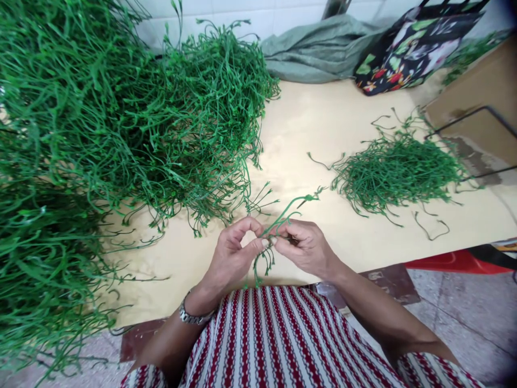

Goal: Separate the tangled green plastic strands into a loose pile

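Close to the table's front edge, both my hands pinch a small bunch of green stems (285, 211) between thumbs and fingers. The upper ends reach up and to the right, and branched tips hang below the fingers. My left hand (238, 250), with a metal watch at the wrist, is closed on the bunch from the left. From the right, my right hand (305, 245) is closed on the same stems, fingertips almost touching the left ones. The exact grip point is partly hidden by the fingers. A branched green sprig (258, 202) lies just beyond my hands.
A big heap of green stems (133, 118) covers the table's left side. A smaller pile (399, 170) lies right, near a cardboard box (476, 102) and a black wire frame (464, 119). Behind stand a grey-green sack (319, 51) and a floral bag (416, 48). The table (299, 124) is pale.
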The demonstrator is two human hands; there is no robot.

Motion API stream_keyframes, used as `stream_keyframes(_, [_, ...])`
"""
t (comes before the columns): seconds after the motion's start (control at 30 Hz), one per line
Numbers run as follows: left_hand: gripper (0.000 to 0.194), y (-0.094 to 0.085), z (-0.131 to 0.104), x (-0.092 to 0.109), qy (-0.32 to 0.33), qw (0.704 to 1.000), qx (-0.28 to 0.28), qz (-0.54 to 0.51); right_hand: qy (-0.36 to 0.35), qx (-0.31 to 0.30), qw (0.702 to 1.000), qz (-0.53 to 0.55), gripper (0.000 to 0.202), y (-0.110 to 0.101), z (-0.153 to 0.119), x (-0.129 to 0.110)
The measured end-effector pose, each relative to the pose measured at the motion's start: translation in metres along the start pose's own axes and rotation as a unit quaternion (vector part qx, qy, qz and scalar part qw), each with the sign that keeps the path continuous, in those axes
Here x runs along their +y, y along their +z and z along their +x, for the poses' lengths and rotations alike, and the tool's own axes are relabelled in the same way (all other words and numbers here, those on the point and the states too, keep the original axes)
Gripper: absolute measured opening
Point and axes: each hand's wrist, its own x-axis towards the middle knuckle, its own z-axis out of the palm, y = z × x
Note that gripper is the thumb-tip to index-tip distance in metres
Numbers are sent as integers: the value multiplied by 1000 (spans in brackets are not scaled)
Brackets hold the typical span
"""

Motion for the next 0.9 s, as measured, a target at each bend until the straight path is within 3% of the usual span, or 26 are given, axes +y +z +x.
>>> stream_keyframes(0.1, [10, 0, 0, 2, -7, 999, -6, 33, -93, -4, 987, -134, 16, -6, 3, -1])
stream_keyframes(0.23, [6, 1, 1, 2, -6, 997, -8, 74, -215, -24, 925, -313, 25, -10, 3, 0])
stream_keyframes(0.3, [8, 2, 0, 0, -22, 996, -3, 82, -232, -26, 906, -354, 25, -9, 1, 1])
stream_keyframes(0.6, [3, 7, -1, -9, -73, 996, 30, -28, -155, 6, 968, -196, 16, -2, -4, 7])
stream_keyframes(0.73, [4, 11, -2, -9, -68, 996, 48, -38, -157, 12, 968, -194, 15, -3, -4, 7])
stream_keyframes(0.9, [8, 14, -4, -7, -63, 996, 50, 27, -169, 18, 955, -243, 17, 0, -5, 4])
